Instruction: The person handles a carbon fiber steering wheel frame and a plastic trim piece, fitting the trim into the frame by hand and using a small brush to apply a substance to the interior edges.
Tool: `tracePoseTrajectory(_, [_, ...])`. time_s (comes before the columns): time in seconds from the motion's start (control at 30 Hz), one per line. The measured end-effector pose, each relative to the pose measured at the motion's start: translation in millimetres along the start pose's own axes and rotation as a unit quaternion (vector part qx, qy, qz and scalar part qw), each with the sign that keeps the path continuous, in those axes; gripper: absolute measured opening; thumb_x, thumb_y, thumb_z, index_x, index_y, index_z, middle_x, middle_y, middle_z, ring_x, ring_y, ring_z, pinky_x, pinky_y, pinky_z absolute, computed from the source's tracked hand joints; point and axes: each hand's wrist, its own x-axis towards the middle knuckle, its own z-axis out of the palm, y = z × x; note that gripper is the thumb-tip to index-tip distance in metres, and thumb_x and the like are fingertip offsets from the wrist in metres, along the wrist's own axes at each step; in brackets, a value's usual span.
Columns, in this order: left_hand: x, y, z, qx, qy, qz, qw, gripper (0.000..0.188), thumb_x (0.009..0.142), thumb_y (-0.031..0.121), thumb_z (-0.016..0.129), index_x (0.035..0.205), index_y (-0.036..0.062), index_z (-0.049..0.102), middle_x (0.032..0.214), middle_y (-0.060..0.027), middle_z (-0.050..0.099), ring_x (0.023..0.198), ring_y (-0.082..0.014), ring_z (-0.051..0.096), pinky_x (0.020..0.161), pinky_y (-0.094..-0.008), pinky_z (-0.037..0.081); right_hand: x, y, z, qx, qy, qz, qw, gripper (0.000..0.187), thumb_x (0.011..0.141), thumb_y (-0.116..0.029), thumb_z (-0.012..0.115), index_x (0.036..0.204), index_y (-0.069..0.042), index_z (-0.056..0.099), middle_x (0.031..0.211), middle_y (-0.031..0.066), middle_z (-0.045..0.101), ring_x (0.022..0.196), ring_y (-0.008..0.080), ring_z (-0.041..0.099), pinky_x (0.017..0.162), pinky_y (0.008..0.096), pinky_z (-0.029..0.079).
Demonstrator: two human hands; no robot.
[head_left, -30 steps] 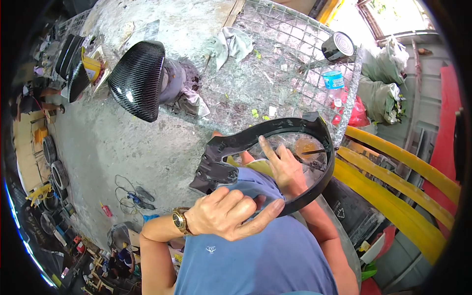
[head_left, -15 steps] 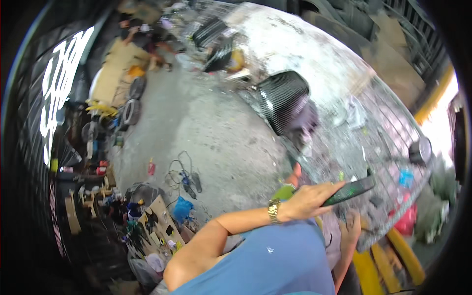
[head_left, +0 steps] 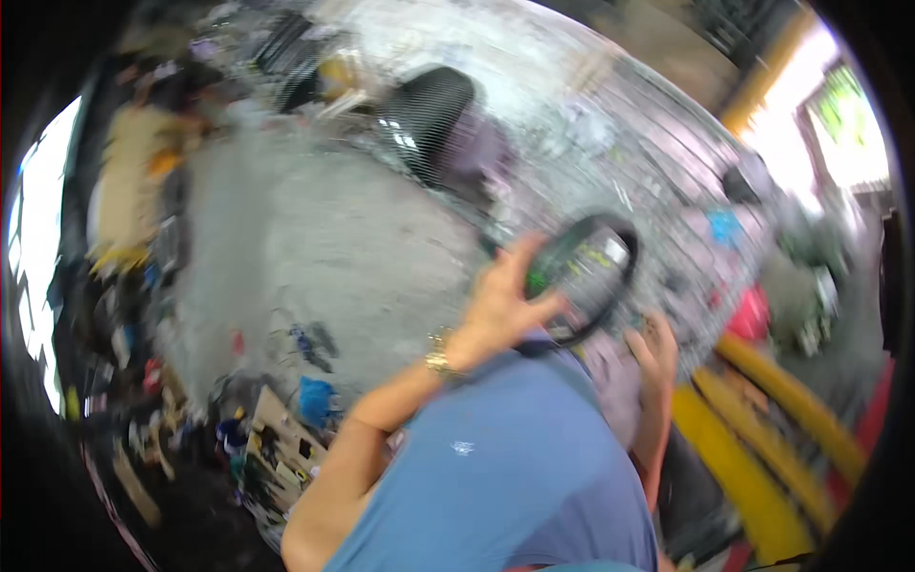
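Head view: left fingers [head_left: 518, 261] grip black loop [head_left: 630, 252], right fingers [head_left: 660, 337] parted; yellow strips [head_left: 742, 477] nearby.

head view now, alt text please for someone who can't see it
A person's left hand holds a black ring in front of their blue shirt, the right hand open nearby. A black curved shell stands beyond, yellow strips lower right; motion blurs everything.

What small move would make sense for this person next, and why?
Perhaps bring the right hand to the free side of the black hoop to steady it: the left hand alone seems to hold it, while the right is nearby and looks empty, though blurred.
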Motion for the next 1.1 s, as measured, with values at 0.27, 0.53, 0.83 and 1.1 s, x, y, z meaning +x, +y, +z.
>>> tracePoseTrajectory(0.27, [-2.3, 36.8, -7.6, -0.051, -0.067, 0.028, 0.996, 0.059, 0.076, 0.0, 0.072, 0.13, -0.0007, 0.048, 0.111, -0.0139, 0.065, 0.1, -0.0185, 0.064, 0.086, -0.03, 0.05, -20.4, -34.6, -3.1, -0.199, -0.022, -0.083, 0.976, 0.023, 0.083, 0.002, 0.065, 0.106, 0.001, 0.067, 0.089, 0.0095, 0.06, 0.08, 0.018, 0.059, 0.073, 0.0306, 0.048])
tracePoseTrajectory(0.53, [-21.8, 40.6, 17.6, -0.029, -0.058, 0.086, 0.994, 0.06, 0.076, 0.001, 0.071, 0.132, -0.0016, 0.048, 0.101, -0.0134, 0.069, 0.089, -0.0215, 0.07, 0.079, -0.0304, 0.053, -26.6, -20.2, 4.3, -0.471, -0.026, -0.164, 0.866, 0.034, 0.088, -0.005, 0.062, 0.122, -0.005, 0.061, 0.102, 0.0136, 0.058, 0.089, 0.0288, 0.06, 0.073, 0.0359, 0.05])
tracePoseTrajectory(0.83, [-33.9, 46.7, 17.4, 0.042, -0.025, 0.107, 0.993, 0.06, 0.078, 0.003, 0.071, 0.133, -0.0016, 0.048, 0.104, -0.0161, 0.069, 0.091, -0.0237, 0.07, 0.079, -0.0322, 0.054, -34.3, -27.4, 9.8, -0.499, -0.109, -0.053, 0.858, 0.023, 0.094, -0.012, 0.056, 0.115, -0.009, 0.064, 0.106, 0.013, 0.06, 0.097, 0.0303, 0.061, 0.08, 0.0392, 0.052])
tracePoseTrajectory(1.1, [-31.4, 49.0, 18.8, 0.045, -0.032, 0.112, 0.992, 0.059, 0.079, 0.005, 0.072, 0.133, -0.0004, 0.049, 0.102, -0.016, 0.068, 0.088, -0.0238, 0.069, 0.077, -0.0321, 0.054, -44.4, -8.8, 21.1, -0.454, -0.126, -0.101, 0.876, 0.021, 0.095, -0.012, 0.057, 0.113, -0.005, 0.064, 0.119, 0.0149, 0.061, 0.105, 0.0338, 0.062, 0.09, 0.0371, 0.051])
